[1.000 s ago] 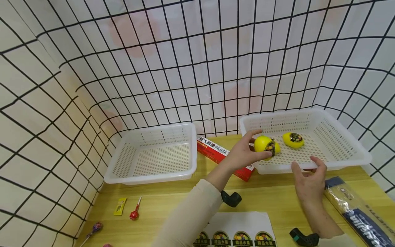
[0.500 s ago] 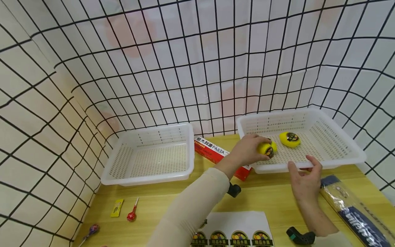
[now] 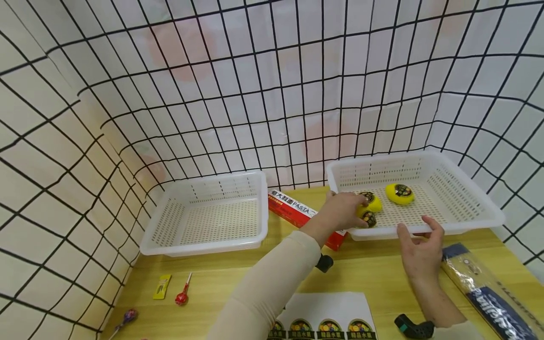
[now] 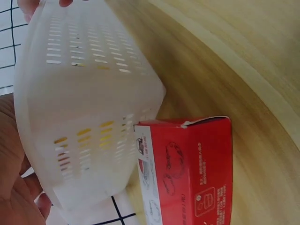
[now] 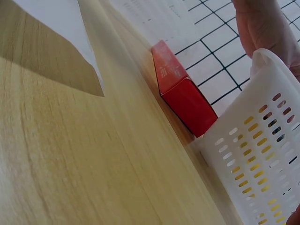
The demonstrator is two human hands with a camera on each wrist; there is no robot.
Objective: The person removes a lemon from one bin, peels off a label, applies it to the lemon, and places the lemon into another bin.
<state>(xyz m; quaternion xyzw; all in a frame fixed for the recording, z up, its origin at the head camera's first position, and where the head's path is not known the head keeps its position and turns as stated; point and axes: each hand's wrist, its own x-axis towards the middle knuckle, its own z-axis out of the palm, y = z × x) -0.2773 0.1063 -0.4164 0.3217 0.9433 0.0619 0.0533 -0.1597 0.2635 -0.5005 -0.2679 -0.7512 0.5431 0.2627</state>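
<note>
My left hand (image 3: 342, 210) reaches over the left side of the right-hand white plastic basket (image 3: 471, 224). Its thumb and fingers hold a yellow lemon (image 3: 369, 218) low in the front left corner, partly hidden by the hand. Touching that lemon is a second lemon (image 3: 374, 203), and a third lemon (image 3: 399, 194) lies apart towards the middle. All three carry round dark stickers. My right hand (image 3: 422, 255) grips the basket's front rim with thumb and fingers. Through the basket's slots, yellow shows in both wrist views.
A red pasta box (image 3: 293, 210) lies against the basket's left side. Further left stands another white basket (image 3: 204, 246). A sticker sheet (image 3: 327, 304), a lollipop (image 3: 182, 297), a yellow packet (image 3: 162, 286) and a spaghetti pack (image 3: 488, 288) lie in front.
My left hand has lowered its lemon into the basket's front left corner, against the second lemon. The right hand has stayed on the front rim. The head view has shifted slightly.
</note>
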